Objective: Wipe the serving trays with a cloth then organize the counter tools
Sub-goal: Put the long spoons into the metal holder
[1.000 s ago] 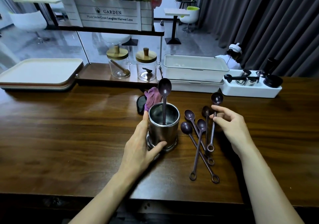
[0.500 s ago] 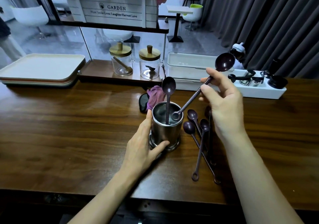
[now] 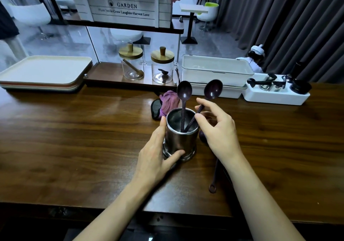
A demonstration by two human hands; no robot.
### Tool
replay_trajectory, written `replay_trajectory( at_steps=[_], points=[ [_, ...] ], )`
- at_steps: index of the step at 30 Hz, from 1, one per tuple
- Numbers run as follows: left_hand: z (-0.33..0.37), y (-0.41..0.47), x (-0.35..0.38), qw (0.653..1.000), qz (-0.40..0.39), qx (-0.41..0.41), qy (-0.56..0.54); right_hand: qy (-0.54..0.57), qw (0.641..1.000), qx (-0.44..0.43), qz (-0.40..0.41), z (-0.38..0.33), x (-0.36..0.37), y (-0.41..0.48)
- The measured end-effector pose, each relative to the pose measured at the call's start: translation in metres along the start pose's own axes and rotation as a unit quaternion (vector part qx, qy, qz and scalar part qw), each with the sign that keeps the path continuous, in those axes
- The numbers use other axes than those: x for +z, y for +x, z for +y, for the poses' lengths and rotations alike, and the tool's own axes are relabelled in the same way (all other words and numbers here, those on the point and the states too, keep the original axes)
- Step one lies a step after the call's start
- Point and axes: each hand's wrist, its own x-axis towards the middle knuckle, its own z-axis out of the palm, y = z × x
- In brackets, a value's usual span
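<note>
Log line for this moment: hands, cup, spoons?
left hand: holds cup | right hand: at tilted spoon handle, grip unclear | cup: two spoons, bowls up | counter: loose spoon beside cup
</note>
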Motion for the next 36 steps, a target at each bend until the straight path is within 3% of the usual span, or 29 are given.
replay_trajectory(
  at_steps=[5, 12, 15, 18, 21, 27, 36],
  points=[
    [0.001, -0.001, -0.001, 1.0, 0.001, 0.001, -0.002, -0.024, 0.999, 0.007, -0.036, 0.001, -0.002, -0.006],
    [0.001, -0.001, -0.001, 1.0, 0.007, 0.005, -0.001, 0.031, 0.995, 0.002, -0.093, 0.002, -0.01, -0.012],
    [0.001, -0.001, 0.0, 1.0, 0.005, 0.0, 0.006, 0.078, 0.996, 0.017, -0.048, 0.012, -0.023, -0.016],
    [0.001, -0.001, 0.0, 1.0, -0.001, 0.0, 0.008, 0.084, 0.992, 0.09, 0.039, 0.03, -0.043, -0.018],
    [0.002, -0.001, 0.0, 1.0, -0.002, 0.0, 0.008, 0.011, 0.983, 0.159, 0.092, 0.06, -0.062, -0.019],
    [0.003, -0.002, -0.001, 1.0, 0.007, 0.001, 0.01, -0.152, 0.959, 0.236, 0.036, 0.098, -0.068, -0.018],
    [-0.002, 0.001, 0.002, 0.997, 0.069, -0.028, 0.017, -0.172, 0.955, 0.24, -0.003, 0.093, -0.056, -0.002]
  ],
)
